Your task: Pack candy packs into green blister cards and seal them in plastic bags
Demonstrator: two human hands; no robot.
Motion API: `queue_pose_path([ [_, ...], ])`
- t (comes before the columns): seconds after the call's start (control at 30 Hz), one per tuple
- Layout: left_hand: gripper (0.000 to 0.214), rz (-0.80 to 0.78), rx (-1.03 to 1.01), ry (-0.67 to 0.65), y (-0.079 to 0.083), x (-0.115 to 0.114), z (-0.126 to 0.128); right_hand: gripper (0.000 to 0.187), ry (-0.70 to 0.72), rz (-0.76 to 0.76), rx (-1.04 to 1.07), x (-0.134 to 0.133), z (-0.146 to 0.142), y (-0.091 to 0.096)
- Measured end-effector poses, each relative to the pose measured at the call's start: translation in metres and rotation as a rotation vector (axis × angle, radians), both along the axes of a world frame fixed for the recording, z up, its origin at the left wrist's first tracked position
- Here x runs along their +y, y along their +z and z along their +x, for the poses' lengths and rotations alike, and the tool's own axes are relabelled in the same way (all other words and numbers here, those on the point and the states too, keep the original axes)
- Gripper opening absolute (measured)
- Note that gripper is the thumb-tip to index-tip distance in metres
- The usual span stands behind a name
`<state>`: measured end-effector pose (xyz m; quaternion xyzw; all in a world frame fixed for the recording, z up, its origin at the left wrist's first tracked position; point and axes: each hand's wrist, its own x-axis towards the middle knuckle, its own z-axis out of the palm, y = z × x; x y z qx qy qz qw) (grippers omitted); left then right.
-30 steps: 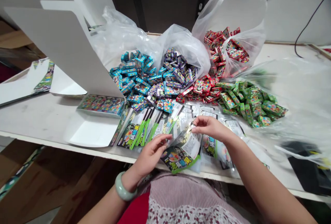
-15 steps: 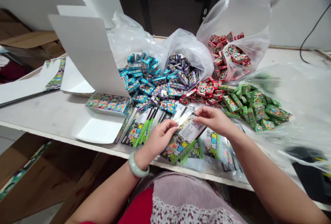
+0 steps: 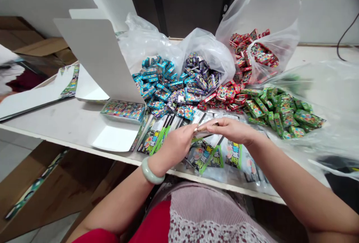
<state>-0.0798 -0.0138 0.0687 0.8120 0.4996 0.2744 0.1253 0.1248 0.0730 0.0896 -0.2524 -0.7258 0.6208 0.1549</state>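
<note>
My left hand (image 3: 179, 143), with a pale green bangle at its wrist, is closed on one end of a printed plastic pouch (image 3: 202, 135). My right hand (image 3: 228, 128) lies over the other end, fingers together and pressed on it. The pouch is tilted nearly edge-on, so most of its face is hidden. Below the hands, more black and green printed pouches (image 3: 203, 155) lie overlapping along the table's front edge. Just beyond are small candy packs in blue (image 3: 158, 76), purple (image 3: 202, 80), red (image 3: 226, 93) and green (image 3: 283, 112) heaps.
Clear plastic bags (image 3: 207, 44) stand behind the heaps, and another bag (image 3: 336, 97) spreads at the right. An open white-lined display box (image 3: 123, 112) holds packs at the left. Cardboard boxes (image 3: 42, 190) sit below the table's front edge (image 3: 67, 143).
My hands have drawn closer together and tipped the pouch from face-up to nearly edge-on. My right fingers have flattened over it. The view has shifted slightly.
</note>
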Motion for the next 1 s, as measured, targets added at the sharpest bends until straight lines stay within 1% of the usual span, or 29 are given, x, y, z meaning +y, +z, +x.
queue_pose_path([
  [0.03, 0.035, -0.028, -0.059, 0.025, -0.002, 0.002, -0.003, 0.024, -0.072, 0.108, -0.019, -0.002, -0.001, 0.003],
  [0.07, 0.033, -0.059, -0.134, 0.068, -0.004, 0.003, -0.006, 0.021, -0.195, 0.245, -0.024, -0.005, -0.001, 0.006],
  [0.1, 0.032, -0.092, -0.224, 0.124, -0.005, 0.005, -0.009, 0.019, -0.361, 0.391, -0.011, -0.01, -0.001, 0.007],
  [0.13, 0.03, -0.128, -0.324, 0.181, -0.006, 0.006, -0.011, 0.024, -0.542, 0.517, 0.022, -0.015, -0.001, 0.006],
  [0.17, 0.029, -0.172, -0.428, 0.228, -0.006, 0.006, -0.013, 0.037, -0.689, 0.586, 0.064, -0.021, -0.002, 0.004],
  [0.2, 0.029, -0.217, -0.533, 0.259, -0.006, 0.007, -0.013, 0.051, -0.757, 0.576, 0.101, -0.028, -0.003, -0.001],
  [0.23, 0.029, -0.261, -0.632, 0.275, -0.006, 0.008, -0.011, 0.061, -0.737, 0.485, 0.124, -0.034, -0.005, -0.008],
  [0.27, 0.03, -0.302, -0.724, 0.278, -0.006, 0.008, -0.008, 0.064, -0.648, 0.338, 0.128, -0.041, -0.007, -0.016],
  [0.3, 0.03, -0.341, -0.812, 0.269, -0.007, 0.01, -0.004, 0.06, -0.54, 0.173, 0.122, -0.047, -0.011, -0.025],
  [0.33, 0.03, -0.385, -0.908, 0.253, -0.008, 0.011, 0.001, 0.052, -0.455, 0.026, 0.116, -0.052, -0.015, -0.033],
  [0.37, 0.03, -0.44, -1.018, 0.235, -0.009, 0.013, 0.006, 0.042, -0.419, -0.084, 0.11, -0.055, -0.02, -0.041],
  [0.4, 0.031, -0.504, -1.139, 0.217, -0.011, 0.015, 0.011, 0.035, -0.433, -0.148, 0.109, -0.057, -0.023, -0.046],
  [0.47, 0.034, -0.634, -1.375, 0.195, -0.015, 0.017, 0.018, 0.028, -0.523, -0.175, 0.114, -0.058, -0.027, -0.054],
  [0.5, 0.037, -0.678, -1.461, 0.196, -0.018, 0.017, 0.02, 0.027, -0.563, -0.162, 0.114, -0.056, -0.027, -0.056],
  [0.53, 0.039, -0.709, -1.501, 0.198, -0.02, 0.015, 0.02, 0.026, -0.603, -0.142, 0.107, -0.054, -0.026, -0.057],
  [0.57, 0.039, -0.736, -1.492, 0.189, -0.022, 0.012, 0.019, 0.026, -0.646, -0.119, 0.096, -0.051, -0.024, -0.058],
  [0.63, 0.038, -0.808, -1.39, 0.145, -0.028, 0.003, 0.015, 0.025, -0.723, -0.084, 0.068, -0.048, -0.018, -0.059],
  [0.67, 0.036, -0.837, -1.331, 0.132, -0.031, -0.002, 0.012, 0.026, -0.741, -0.077, 0.055, -0.047, -0.016, -0.06],
  [0.7, 0.034, -0.849, -1.287, 0.139, -0.034, -0.007, 0.01, 0.026, -0.734, -0.083, 0.048, -0.047, -0.014, -0.062],
  [0.73, 0.031, -0.835, -1.271, 0.172, -0.037, -0.012, 0.009, 0.027, -0.694, -0.103, 0.04, -0.049, -0.012, -0.063],
  [0.83, 0.027, -0.75, -1.352, 0.295, -0.044, -0.019, 0.008, 0.029, -0.495, -0.209, -0.015, -0.058, -0.011, -0.068],
  [0.9, 0.03, -0.789, -1.433, 0.276, -0.046, -0.02, 0.009, 0.029, -0.413, -0.294, -0.039, -0.066, -0.011, -0.07],
  [0.93, 0.032, -0.821, -1.464, 0.241, -0.047, -0.021, 0.009, 0.03, -0.409, -0.329, -0.034, -0.069, -0.011, -0.07],
  [1.0, 0.037, -0.869, -1.462, 0.164, -0.047, -0.023, 0.007, 0.03, -0.449, -0.38, 0.011, -0.073, -0.009, -0.07],
])
